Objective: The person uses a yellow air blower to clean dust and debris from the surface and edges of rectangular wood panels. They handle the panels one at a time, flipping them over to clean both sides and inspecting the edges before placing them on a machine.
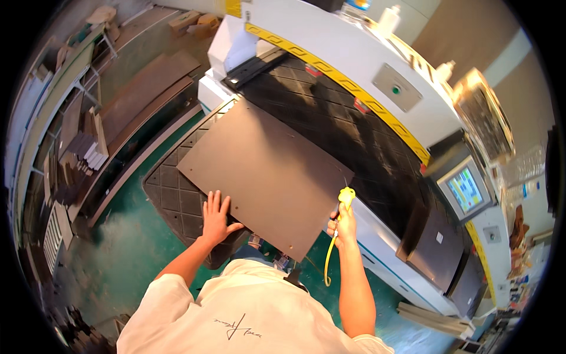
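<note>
A large brown panel with small holes near its edges lies flat in front of me, partly over a dark ribbed side table. My left hand rests at the panel's near left edge, fingers spread and thumb out to the side. In my right hand, at the panel's right corner, is a yellow air blow gun. Its thin nozzle points away from me over the corner. A yellow hose hangs in a curve below that hand.
Beyond the panel stretches a machine with a black grid bed and a yellow-striped white beam. To the right are a touch screen and more brown panels. Stacked boards stand at the left, above a green floor.
</note>
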`<action>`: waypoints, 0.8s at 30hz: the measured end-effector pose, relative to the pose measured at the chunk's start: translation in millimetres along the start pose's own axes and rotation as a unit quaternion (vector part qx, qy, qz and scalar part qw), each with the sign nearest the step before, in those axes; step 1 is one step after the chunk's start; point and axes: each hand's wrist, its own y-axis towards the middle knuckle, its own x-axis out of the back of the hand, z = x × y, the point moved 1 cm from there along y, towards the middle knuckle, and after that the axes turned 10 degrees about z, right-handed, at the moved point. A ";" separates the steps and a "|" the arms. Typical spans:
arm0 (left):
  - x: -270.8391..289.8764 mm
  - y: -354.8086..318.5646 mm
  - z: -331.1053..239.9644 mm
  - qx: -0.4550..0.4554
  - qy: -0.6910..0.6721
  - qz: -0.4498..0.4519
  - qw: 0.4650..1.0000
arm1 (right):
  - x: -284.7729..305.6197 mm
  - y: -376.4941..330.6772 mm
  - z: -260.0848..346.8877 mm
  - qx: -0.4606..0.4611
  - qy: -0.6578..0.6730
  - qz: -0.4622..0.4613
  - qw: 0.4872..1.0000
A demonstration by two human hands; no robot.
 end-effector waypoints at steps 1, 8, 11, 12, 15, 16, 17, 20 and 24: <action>-5.0 4.2 3.1 -0.021 -0.005 -0.013 1.000 | -20.8 13.8 4.3 -0.012 -0.012 0.040 0.999; -11.6 9.8 10.8 -0.033 -0.041 -0.029 0.998 | -248.0 96.8 42.4 -0.007 -0.223 0.219 0.950; -10.1 5.3 17.8 -0.016 -0.059 -0.023 0.998 | -291.7 116.1 38.5 -0.016 -0.289 0.193 0.937; -10.3 6.3 20.3 -0.016 -0.060 -0.024 0.998 | -296.9 119.4 34.5 -0.022 -0.309 0.192 0.931; -11.6 13.0 17.1 -0.030 -0.068 -0.013 0.997 | -287.5 73.3 12.3 -0.112 -0.466 0.359 0.801; -11.6 12.2 16.3 -0.035 -0.083 -0.022 0.996 | -285.5 56.1 7.4 -0.168 -0.495 0.435 0.734; -12.3 13.8 17.1 -0.030 -0.075 -0.021 0.997 | -285.6 53.7 4.9 -0.173 -0.492 0.439 0.732; -12.5 14.4 18.9 -0.014 -0.063 -0.027 0.998 | -276.5 44.5 6.8 -0.107 -0.483 0.385 0.780; -15.8 15.5 16.7 -0.026 -0.065 -0.046 0.996 | -243.7 -16.6 50.0 -0.040 -0.641 0.387 0.661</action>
